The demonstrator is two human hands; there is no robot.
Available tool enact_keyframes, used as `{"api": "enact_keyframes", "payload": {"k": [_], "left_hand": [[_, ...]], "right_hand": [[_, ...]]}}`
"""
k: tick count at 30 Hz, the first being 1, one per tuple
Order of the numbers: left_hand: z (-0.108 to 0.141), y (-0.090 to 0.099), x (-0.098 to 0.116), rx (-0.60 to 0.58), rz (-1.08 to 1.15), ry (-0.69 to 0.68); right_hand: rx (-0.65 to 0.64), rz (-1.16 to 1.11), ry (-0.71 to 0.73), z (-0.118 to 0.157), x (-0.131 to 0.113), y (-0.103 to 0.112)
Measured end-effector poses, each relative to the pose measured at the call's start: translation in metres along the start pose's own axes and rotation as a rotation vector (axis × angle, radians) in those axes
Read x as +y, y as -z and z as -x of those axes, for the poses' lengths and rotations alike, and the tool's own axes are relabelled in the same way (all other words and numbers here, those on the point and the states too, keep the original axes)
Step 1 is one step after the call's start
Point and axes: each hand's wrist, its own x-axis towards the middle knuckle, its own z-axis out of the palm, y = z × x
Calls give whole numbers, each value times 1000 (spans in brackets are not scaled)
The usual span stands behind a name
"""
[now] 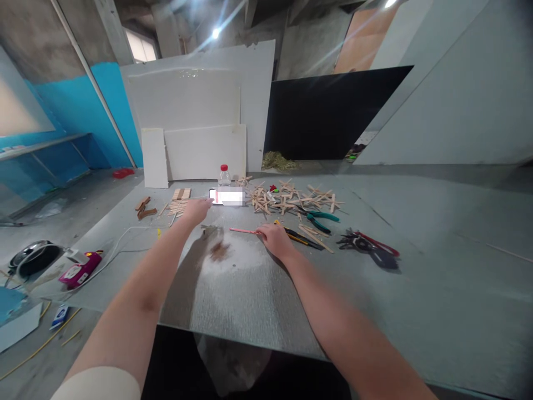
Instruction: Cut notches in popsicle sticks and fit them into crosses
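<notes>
Just before the bottle (224,178) in the head view, the left hand (199,211) touches what seems a phone (227,196), its writing blurred; I cannot tell its fingers' grip. Farther nearward of the bottle, the right hand (272,238) pinches 1 pink stick (242,230), long axis crosswise, free end pointing left.

There's 1 camera in here with us, worn on the person's head at the near side of the table (250,300). It looks forward and down over the left hand (197,211) and right hand (275,240), both near, and reaches wide, from the blue wall (114,100) at far left to the pale panel (458,100) on the right.
</notes>
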Motion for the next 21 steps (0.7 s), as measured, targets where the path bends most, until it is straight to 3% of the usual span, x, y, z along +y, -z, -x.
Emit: {"api": "enact_keyframes", "payload": {"k": [5,12,21], "left_hand": [[12,5,-7,-12,180,130],[23,-2,-5,-116,394,135],[13,-29,30,-203,388,63]], "right_hand": [[2,-13,-9,0,2,-2],[-11,-5,-6,0,1,0],[6,51,-109,1,2,3]]}}
